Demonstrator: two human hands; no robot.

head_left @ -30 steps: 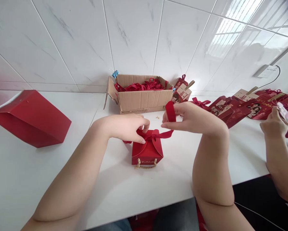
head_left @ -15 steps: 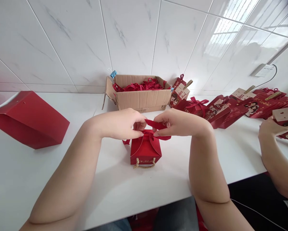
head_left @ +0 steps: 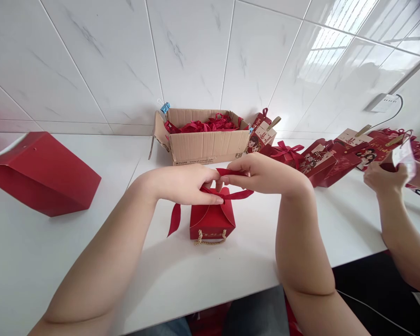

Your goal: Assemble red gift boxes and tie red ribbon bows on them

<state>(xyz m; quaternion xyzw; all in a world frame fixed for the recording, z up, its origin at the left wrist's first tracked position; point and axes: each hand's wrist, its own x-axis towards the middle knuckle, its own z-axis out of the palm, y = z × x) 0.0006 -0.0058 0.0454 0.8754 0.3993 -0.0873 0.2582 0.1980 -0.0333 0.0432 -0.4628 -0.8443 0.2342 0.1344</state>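
While the right hand (head_left: 260, 172) pinches the red ribbon (head_left: 243, 194) above the small gift box (head_left: 212, 219), the left hand (head_left: 187, 184) lays its thumb over the top; whether its fingers grip too, I can't tell. The box sits on the white table (head_left: 167, 280), before an open carton (head_left: 210, 145).

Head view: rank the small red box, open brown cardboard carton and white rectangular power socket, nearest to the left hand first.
1. Small red box: under the left hand.
2. Brown cardboard carton: behind the box.
3. White power socket: far right.
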